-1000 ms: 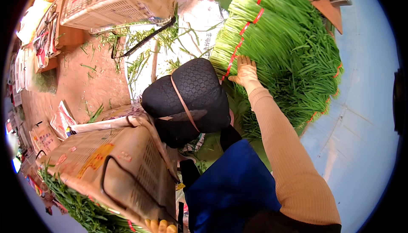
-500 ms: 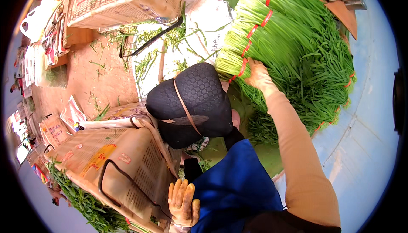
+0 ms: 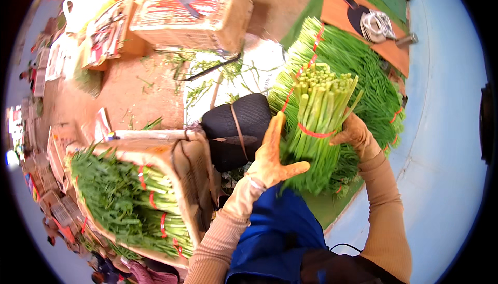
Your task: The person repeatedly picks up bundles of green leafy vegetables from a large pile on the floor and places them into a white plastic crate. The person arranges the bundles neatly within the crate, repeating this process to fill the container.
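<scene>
My right hand (image 3: 356, 135), in a tan glove, grips a bundle of long-stalked leafy greens (image 3: 317, 112) tied with a red band. Its pale cut ends point up and away from me, and the leaves hang toward my lap. My gloved left hand (image 3: 271, 159) is spread open at the bundle's left side, thumb toward the leaves; whether it touches them I cannot tell. Behind the bundle lies a big pile of similar red-banded greens (image 3: 358, 76). At the left, more banded bundles (image 3: 129, 201) lie in a plastic crate (image 3: 181, 154).
A black padded seat (image 3: 233, 128) with a strap stands between the crate and the pile. Farther off, an upturned crate (image 3: 192, 30) carries red ties and a grey blade-like tool (image 3: 188, 2). An orange board (image 3: 332, 6) holds a coiled white cord (image 3: 376, 27). Stray leaves litter the floor.
My right hand has lifted a bundle from the pile and brought it nearer. My left hand has risen from beside the crate to the bundle. The view has shifted, showing greens inside the crate.
</scene>
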Motion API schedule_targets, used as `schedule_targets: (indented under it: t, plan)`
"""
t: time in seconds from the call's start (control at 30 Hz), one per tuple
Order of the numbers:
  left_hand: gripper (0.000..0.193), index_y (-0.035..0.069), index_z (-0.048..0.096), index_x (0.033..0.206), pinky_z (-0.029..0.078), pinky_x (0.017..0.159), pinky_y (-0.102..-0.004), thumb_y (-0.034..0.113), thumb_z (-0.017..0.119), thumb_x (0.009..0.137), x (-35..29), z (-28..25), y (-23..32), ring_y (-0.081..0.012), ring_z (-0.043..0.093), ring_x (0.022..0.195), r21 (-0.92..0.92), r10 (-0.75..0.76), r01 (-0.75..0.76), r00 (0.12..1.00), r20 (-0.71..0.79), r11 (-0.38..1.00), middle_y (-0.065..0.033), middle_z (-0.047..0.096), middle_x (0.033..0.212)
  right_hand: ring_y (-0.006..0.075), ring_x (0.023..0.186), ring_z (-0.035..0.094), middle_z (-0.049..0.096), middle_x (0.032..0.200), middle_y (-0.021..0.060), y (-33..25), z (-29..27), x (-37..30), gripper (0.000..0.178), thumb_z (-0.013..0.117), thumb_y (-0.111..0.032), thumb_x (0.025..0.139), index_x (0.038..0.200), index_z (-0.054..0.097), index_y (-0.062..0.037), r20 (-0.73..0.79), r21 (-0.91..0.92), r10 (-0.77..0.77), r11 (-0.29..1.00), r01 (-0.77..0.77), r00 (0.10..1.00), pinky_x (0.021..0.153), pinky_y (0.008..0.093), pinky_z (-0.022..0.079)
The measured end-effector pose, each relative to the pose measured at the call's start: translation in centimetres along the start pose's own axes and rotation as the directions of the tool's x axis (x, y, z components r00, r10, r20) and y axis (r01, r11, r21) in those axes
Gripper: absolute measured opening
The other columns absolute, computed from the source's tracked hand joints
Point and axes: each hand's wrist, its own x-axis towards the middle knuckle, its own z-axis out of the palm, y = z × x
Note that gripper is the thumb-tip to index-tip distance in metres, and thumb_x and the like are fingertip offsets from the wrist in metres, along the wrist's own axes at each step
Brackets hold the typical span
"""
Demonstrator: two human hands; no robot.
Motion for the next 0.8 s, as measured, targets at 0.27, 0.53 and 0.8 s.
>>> schedule_targets:
  t: [0.27, 0.53, 0.8]
  plan:
    - [0.119, 0.010, 0.003, 0.156, 0.028, 0.112, -0.0350, 0.024, 0.087, 0.072, -10.4, -7.8, 7.9, -0.0181, 0.032, 0.138, -0.570, -0.106, 0.066, 0.994, -0.037, 0.819, -0.0106, 0.035, 0.151, 0.0236, 0.111, 0.060, 0.060, 0.124, 0.0132, -12.0, 19.7, -0.1, 0.086, 0.070, -0.024, 0.058, 0.136, 0.046, 0.0054, 0.064, 0.264, -0.053, 0.964, 0.034, 0.997, 0.097, 0.0341, 0.047]
    - [0.080, 0.005, 0.033, 0.144, 0.046, 0.100, -0.0378, 0.015, 0.079, 0.079, -25.7, -15.4, 10.6, -0.0207, 0.056, 0.117, -0.782, -0.148, -0.525, 0.790, -0.595, 0.335, -0.0090, 0.057, 0.127, 0.0196, 0.130, 0.044, 0.047, 0.143, 0.0077, -14.5, 37.6, -2.4, 0.130, 0.096, -0.041, 0.047, 0.151, 0.027, -0.0054, 0.448, -0.063, 0.101, 0.995, -0.082, 0.888, 0.108, 0.0354, 0.037]
    - [0.055, 0.003, 0.046, 0.133, 0.055, 0.088, -0.0379, 0.008, 0.070, 0.084, -43.4, -27.0, 6.0, -0.0228, 0.065, 0.100, -0.330, -0.283, -0.853, 0.226, -0.932, 0.403, -0.0116, 0.065, 0.114, 0.0335, 0.146, 0.019, 0.019, 0.155, 0.0243, -13.0, 58.9, -3.3, 0.134, 0.088, -0.044, 0.062, 0.150, 0.001, 0.0060, 0.833, -0.414, -0.111, 0.525, 0.744, 0.542, 0.115, 0.0393, 0.030]
